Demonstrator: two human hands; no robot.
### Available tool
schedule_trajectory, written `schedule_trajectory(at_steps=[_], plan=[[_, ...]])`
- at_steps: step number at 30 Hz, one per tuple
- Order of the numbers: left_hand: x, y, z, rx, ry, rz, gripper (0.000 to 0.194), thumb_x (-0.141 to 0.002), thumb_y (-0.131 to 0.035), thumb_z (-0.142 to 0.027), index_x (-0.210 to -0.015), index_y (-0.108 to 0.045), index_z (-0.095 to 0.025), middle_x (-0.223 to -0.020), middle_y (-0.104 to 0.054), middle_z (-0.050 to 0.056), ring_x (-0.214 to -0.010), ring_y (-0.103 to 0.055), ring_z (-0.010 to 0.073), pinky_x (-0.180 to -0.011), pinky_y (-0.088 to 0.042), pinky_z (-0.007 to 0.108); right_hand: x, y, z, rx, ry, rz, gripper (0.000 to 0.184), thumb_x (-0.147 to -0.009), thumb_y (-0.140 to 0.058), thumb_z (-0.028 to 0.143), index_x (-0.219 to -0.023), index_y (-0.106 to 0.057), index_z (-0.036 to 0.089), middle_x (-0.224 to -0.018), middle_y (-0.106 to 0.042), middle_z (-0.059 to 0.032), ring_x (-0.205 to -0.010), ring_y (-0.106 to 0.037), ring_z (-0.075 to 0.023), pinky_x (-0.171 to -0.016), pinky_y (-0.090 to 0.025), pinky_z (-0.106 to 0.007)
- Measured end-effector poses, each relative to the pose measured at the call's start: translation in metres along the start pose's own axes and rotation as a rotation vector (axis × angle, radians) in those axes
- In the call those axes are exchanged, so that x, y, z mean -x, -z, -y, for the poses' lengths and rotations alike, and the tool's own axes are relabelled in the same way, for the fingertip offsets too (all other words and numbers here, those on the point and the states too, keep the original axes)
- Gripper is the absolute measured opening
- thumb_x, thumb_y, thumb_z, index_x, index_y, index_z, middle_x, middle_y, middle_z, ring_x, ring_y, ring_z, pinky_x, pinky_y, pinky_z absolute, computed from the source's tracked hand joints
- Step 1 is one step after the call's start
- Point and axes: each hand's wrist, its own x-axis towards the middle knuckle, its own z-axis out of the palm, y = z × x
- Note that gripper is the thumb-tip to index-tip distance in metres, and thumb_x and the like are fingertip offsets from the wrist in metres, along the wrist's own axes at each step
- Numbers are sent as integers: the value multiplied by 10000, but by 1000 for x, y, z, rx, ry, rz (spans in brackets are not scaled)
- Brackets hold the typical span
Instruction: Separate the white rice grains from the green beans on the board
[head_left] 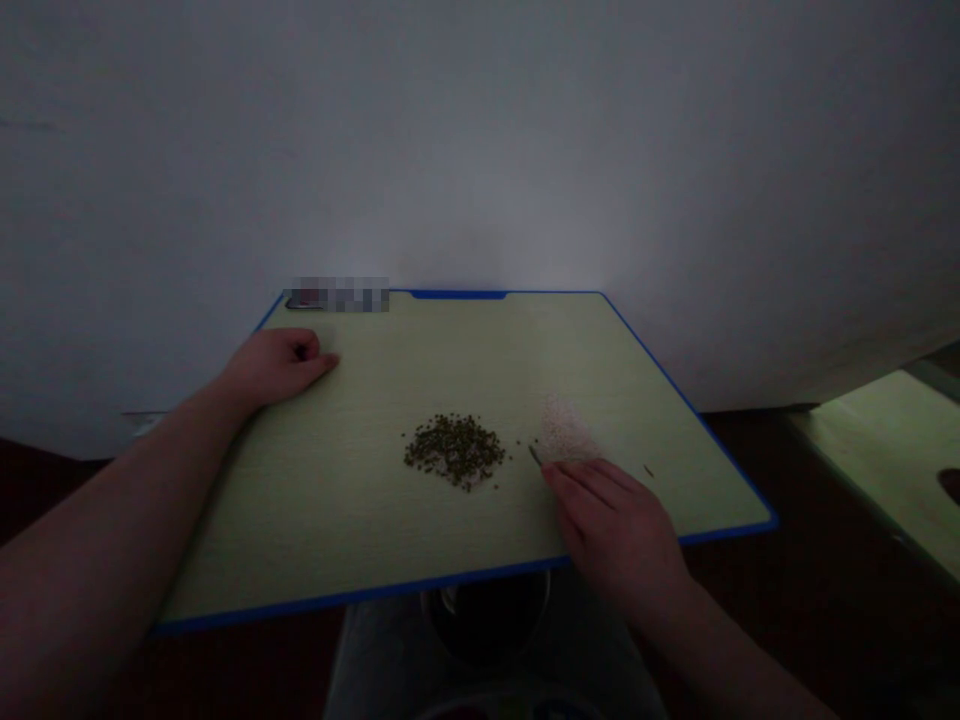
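**A:** Right hand fingers?

**B:** Nearly shut on a thin dark pick, lower middle.

**A:** Left hand?

**B:** Loosely curled, empty, upper left.

**A:** Danger?

**B:** Small brown-green seeds, mid-frame on the pale green, blue-edged board: easy to scatter with one bump.

Here's the surface: a pale green cutting board, trimmed with a blue rim all the way round and set at a slant in view. Dead centre, a heap of small dark green seeds, loosely piled, a few strays scattered at its edges! Just to the right, a patch of pale pinkish powder, thinly spread. Further right, one lone dark seed, out towards the right edge!
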Motion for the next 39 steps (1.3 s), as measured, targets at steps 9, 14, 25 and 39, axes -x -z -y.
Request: schedule_trajectory(at_steps=[9, 14, 25, 39], plan=[[1, 3, -3, -14, -4, 6, 418, -771, -504, -641, -640, -457, -246, -561, -508, -14, -619, -484, 169, -615, -346, 313, -1, -3, -3, 34, -14, -8, 302, -937, -504, 14, -1011, -794, 59, -937, -822, -138, -807, -753, -248, -762, -653, -358], [1, 2, -2, -6, 6, 13, 421, -778, -505, -643, -653, -471, -243, -592, -528, -6, -641, -498, 174, -625, -355, 314, 1, -4, -8, 40, -35, -12, 293, -962, -503, 47, -1013, -791, 72, -936, -821, -140, -813, -756, -249, -773, -655, -378], [0, 2, -3, -10, 8, 11, 422, -762, -511, -650, -638, -465, -249, -564, -527, -5, -622, -492, 178, -611, -353, 317, 1, -4, -9, -39, -6, 4, 301, -946, -513, 55, -1041, -796, 87, -956, -823, -133, -833, -759, -241, -797, -666, -389], [0, 0, 1, 2, -8, 3, 429, -763, -511, -654, -639, -466, -246, -572, -521, -7, -611, -500, 174, -605, -358, 313, -1, -5, -12, -87, -16, -25, 288, -958, -527, 66, -1041, -801, 95, -938, -823, -135, -839, -761, -229, -809, -661, -371]])
